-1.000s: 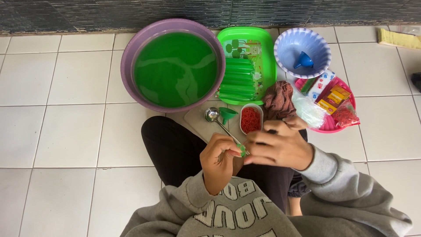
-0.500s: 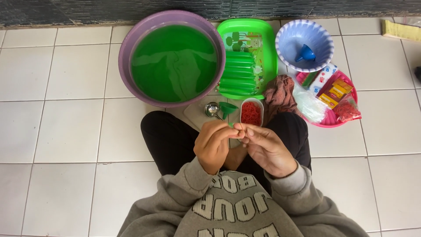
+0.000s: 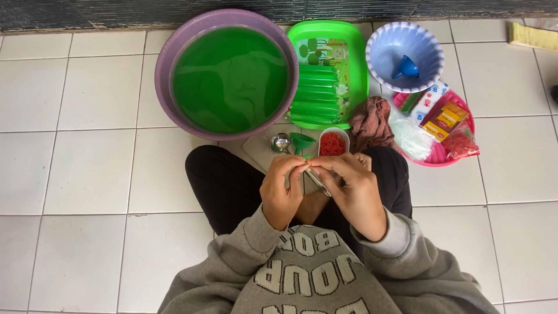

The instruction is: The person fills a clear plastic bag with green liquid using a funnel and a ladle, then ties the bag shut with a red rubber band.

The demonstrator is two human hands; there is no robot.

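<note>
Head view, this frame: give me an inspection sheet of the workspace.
Surface: white tiled floor, person seated.
Job's things: left hand and right hand together pinch something small; cannot tell what.
Clutter: purple basin of green liquid, green tray of filled green tubes, blue funnel in a bowl, red rubber bands, ladle, pink tray of packets.
Grippers: both hands closed.
Cables: nothing seen.
Surroundings: dark wall.

— What covers the ground here?
— A floor of glossy white square ceramic tiles [image 3: 87, 174] with thin grey grout lines, filling nearly the whole frame.
— And along the top edge?
— A dark, ridged grey wall base [image 3: 145, 10]. Daylight falls soft and even.
</note>
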